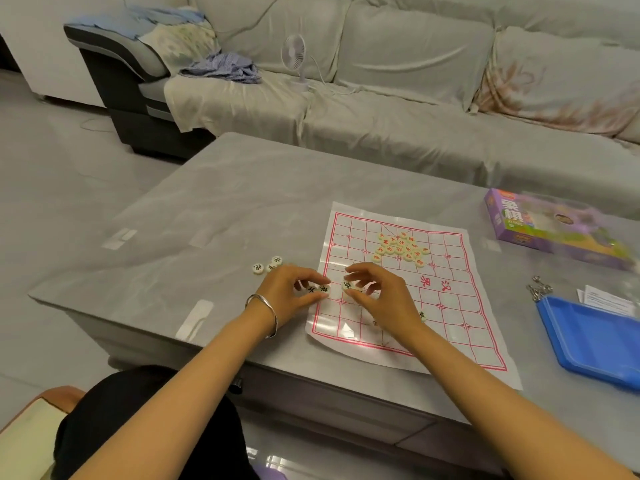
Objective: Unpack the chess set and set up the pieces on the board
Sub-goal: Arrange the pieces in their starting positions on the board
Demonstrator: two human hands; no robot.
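A thin plastic Chinese-chess board (450,306) with a red grid lies flat on the grey table. A cluster of several cream discs with red characters (401,247) sits on its far half. My left hand (287,296) hovers at the board's left edge and pinches cream discs with black characters (320,289). My right hand (381,296) is over the board's near half, with its fingers curled round another black-marked disc (348,285). Three more black-marked discs (268,265) lie on the table left of the board. One disc (421,315) shows beside my right wrist.
The purple chess-set box (540,230) lies at the table's far right. A blue tray (595,337), papers and metal clips (538,289) sit at the right edge. A covered sofa with a small fan (294,57) stands behind the table.
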